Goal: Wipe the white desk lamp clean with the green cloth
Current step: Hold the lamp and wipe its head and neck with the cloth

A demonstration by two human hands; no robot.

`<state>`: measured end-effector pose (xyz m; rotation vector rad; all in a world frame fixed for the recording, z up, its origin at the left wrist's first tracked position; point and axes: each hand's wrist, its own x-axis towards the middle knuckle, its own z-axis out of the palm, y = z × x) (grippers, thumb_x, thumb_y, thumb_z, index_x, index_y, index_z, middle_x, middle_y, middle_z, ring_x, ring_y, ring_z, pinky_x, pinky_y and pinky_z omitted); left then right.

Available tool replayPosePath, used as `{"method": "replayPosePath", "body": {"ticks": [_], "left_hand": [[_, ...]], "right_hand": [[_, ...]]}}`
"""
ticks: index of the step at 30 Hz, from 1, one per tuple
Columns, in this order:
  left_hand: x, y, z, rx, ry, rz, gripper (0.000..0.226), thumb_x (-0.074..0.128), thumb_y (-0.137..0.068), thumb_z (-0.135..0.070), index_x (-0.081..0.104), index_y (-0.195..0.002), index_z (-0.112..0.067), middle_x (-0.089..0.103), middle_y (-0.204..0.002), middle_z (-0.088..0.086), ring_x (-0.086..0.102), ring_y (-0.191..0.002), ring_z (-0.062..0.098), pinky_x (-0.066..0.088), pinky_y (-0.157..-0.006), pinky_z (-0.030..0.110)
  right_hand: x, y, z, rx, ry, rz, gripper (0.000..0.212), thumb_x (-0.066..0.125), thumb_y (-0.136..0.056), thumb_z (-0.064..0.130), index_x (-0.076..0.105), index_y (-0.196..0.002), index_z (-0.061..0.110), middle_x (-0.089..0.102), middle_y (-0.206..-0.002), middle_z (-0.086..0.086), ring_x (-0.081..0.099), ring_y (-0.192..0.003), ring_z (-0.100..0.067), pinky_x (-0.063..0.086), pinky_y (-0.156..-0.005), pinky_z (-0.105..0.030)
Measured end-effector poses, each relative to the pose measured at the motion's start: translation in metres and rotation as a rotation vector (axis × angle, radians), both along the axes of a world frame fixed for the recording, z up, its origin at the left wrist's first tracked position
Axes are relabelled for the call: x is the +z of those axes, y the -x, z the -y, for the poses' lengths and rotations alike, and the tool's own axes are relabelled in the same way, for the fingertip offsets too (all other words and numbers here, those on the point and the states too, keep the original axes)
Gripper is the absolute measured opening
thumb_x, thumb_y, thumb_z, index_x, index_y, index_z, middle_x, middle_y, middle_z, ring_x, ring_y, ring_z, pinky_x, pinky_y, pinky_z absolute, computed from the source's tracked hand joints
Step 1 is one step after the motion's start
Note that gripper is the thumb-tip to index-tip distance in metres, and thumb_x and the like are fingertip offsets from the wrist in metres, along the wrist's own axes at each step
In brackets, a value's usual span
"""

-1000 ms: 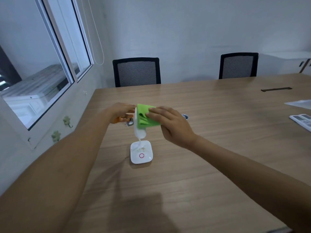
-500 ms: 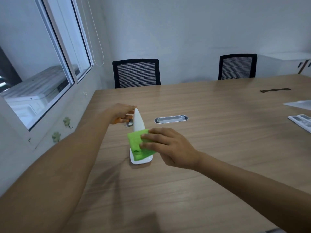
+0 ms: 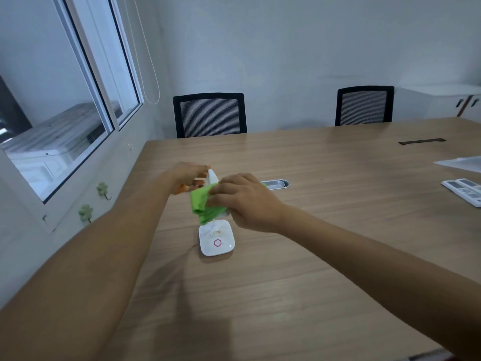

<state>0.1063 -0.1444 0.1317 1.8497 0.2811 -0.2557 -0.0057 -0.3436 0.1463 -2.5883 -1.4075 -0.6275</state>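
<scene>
The white desk lamp [image 3: 216, 242] stands on the wooden table [image 3: 325, 230], its square base showing a red ring and some brown crumbs. Its upright white head rises between my hands. My left hand [image 3: 186, 177] grips the top of the lamp head from the left. My right hand [image 3: 244, 200] presses the green cloth [image 3: 204, 207] against the middle of the lamp, wrapped around it. The lamp's neck is mostly hidden by the cloth.
A metal cable grommet [image 3: 276, 184] sits just behind my right hand. At the right edge lie a white tray [image 3: 466, 191] and a paper sheet [image 3: 463, 164]. Two black chairs [image 3: 209, 114] stand behind the table; a window and wall are to the left.
The cloth in my right hand went from the lamp's upper part down onto the base, then back up to mid-height, uncovering the base. My left hand stayed on the lamp top.
</scene>
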Motion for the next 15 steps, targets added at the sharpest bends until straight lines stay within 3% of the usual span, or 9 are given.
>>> {"method": "replayPosePath", "body": {"ticks": [4, 7, 10, 12, 15], "left_hand": [[0.006, 0.007, 0.003, 0.002, -0.005, -0.013, 0.039, 0.061, -0.088, -0.031, 0.062, -0.121, -0.011, 0.064, -0.118, 0.005, 0.061, -0.095, 0.018, 0.051, -0.065, 0.025], [0.007, 0.009, 0.004, 0.009, 0.008, -0.02, 0.038, 0.061, -0.088, -0.031, 0.062, -0.121, -0.011, 0.065, -0.119, 0.005, 0.062, -0.09, 0.016, 0.05, -0.062, 0.024], [0.004, 0.006, 0.003, 0.026, 0.035, -0.024, 0.037, 0.06, -0.088, -0.03, 0.062, -0.119, -0.009, 0.065, -0.123, 0.007, 0.062, -0.093, 0.019, 0.053, -0.071, 0.027], [0.003, 0.004, 0.003, 0.035, 0.036, -0.019, 0.035, 0.06, -0.088, -0.028, 0.063, -0.117, -0.009, 0.065, -0.124, 0.008, 0.061, -0.094, 0.02, 0.053, -0.081, 0.031], [0.002, 0.003, 0.004, 0.031, 0.023, -0.017, 0.037, 0.061, -0.088, -0.028, 0.062, -0.119, -0.008, 0.065, -0.12, 0.007, 0.06, -0.095, 0.019, 0.052, -0.092, 0.035]], "right_hand": [[-0.014, 0.02, 0.016, 0.11, -0.033, 0.063, 0.044, 0.04, -0.073, 0.004, 0.067, -0.107, 0.016, 0.069, -0.114, -0.001, 0.06, -0.108, -0.029, 0.047, -0.086, -0.04], [-0.024, 0.027, 0.025, 0.176, -0.134, 0.08, 0.042, 0.039, -0.08, 0.003, 0.065, -0.111, 0.013, 0.067, -0.12, -0.005, 0.058, -0.113, -0.03, 0.045, -0.091, -0.039], [-0.035, 0.017, 0.028, 0.117, -0.427, -0.048, 0.045, 0.033, -0.08, 0.0, 0.063, -0.113, 0.005, 0.064, -0.121, -0.013, 0.057, -0.111, -0.031, 0.044, -0.096, -0.038], [-0.047, 0.004, 0.028, 0.005, -0.624, -0.135, 0.049, 0.032, -0.075, -0.001, 0.062, -0.114, 0.002, 0.065, -0.118, -0.015, 0.058, -0.107, -0.029, 0.045, -0.093, -0.035], [-0.069, -0.013, 0.027, -0.208, -0.756, -0.26, 0.05, 0.034, -0.074, -0.002, 0.059, -0.117, 0.005, 0.067, -0.113, -0.013, 0.059, -0.1, -0.029, 0.042, -0.085, -0.023]]}}
